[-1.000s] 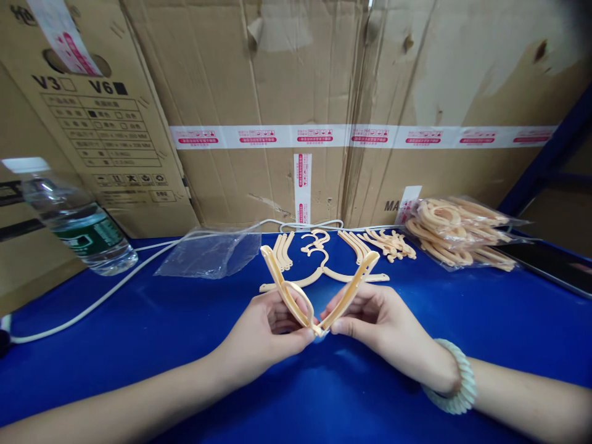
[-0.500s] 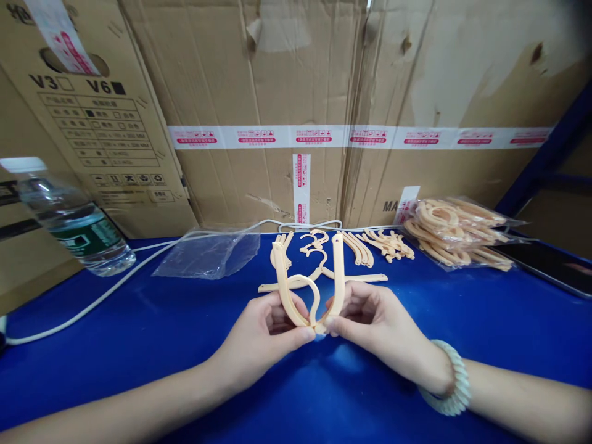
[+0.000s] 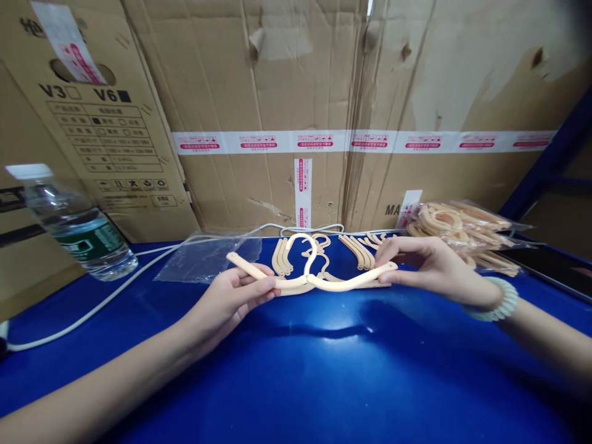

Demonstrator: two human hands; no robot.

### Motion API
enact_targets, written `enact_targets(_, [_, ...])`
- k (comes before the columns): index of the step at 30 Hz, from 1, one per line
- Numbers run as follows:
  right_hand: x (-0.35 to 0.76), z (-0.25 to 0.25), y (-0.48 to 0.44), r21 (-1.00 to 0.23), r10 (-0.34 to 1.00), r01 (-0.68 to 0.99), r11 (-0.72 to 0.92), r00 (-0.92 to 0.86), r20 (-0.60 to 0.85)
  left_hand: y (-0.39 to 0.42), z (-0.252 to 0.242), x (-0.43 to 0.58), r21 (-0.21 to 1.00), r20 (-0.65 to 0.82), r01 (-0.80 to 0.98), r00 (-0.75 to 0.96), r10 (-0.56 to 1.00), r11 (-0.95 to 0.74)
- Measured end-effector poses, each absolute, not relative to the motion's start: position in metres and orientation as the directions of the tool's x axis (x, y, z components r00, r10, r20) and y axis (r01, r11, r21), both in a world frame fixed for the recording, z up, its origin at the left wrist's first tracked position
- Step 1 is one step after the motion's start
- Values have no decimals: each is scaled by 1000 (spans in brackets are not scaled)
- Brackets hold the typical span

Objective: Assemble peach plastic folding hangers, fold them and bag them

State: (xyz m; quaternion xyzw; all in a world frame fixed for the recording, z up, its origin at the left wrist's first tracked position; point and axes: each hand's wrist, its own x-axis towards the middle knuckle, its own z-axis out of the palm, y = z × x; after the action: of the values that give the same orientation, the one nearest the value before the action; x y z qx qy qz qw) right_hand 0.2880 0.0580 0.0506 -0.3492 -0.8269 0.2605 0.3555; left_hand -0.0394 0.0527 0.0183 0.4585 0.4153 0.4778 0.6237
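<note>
Two bare hands hold a cream hanger [image 3: 324, 284] above a blue table [image 3: 324, 370], in front of us and ahead of a second hanger [image 3: 365, 283] that lies partly hidden behind it. Its long axis runs left to right across our view, the arms spread in a shallow V with their ends tipped upward, while the hook [image 3: 309, 265] points up and away from us, its opening to the left. The left hand [image 3: 243, 293] is closed in a pinch on the left arm, thumb in front and fingers behind; the right hand [image 3: 423, 268], fingers bent, grips the far right tip between thumb and fingers. At right, partly behind that hand, we see stacked clear bags [image 3: 518, 227] packed with cream hanger pieces. At left, a capped bottle [image 3: 81, 231] with a green label holds clear liquid, near a flat plastic wrapper [image 3: 203, 259]. Cardboard boxes [image 3: 277, 92] stand along the back; we cannot see inside them.
</note>
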Motion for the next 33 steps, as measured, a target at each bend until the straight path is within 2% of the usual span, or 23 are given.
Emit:
enact_targets(2, [299, 56, 61, -512, 718, 510, 692, -562, 410, 59, 20, -45, 989, -41, -132, 196, 980, 68])
enact_targets(5, [306, 58, 62, -345, 692, 600, 722, -630, 352, 67, 22, -55, 967, 82, 211, 282, 956, -145])
enact_targets(7, [306, 55, 63, -286, 688, 626, 725, -662, 298, 70, 22, -60, 807, 229, 437, 391, 892, -399])
enact_targets(10, [304, 48, 66, -234, 692, 651, 722, -689, 218, 71, 20, -63, 466, 420, 541, 562, 713, -700])
enact_targets(12, [303, 44, 69, -241, 704, 664, 708, -690, 168, 71, 17, -63, 322, 456, 534, 636, 622, -782])
enact_targets(14, [303, 42, 71, -270, 717, 671, 690, -684, 132, 70, 13, -61, 258, 453, 524, 677, 581, -812])
enact_targets(19, [303, 44, 69, -330, 770, 709, 623, -630, 100, 66, 8, -59, 246, 435, 541, 680, 591, -804])
enact_targets(25, [299, 41, 65, -196, 814, 790, 581, -572, 105, 62, 4, -56, 283, 421, 545, 668, 613, -789])
enact_targets(33, [294, 37, 67, -146, 858, 846, 514, -510, 65, 63, -2, -55, 262, 442, 507, 693, 569, -821])
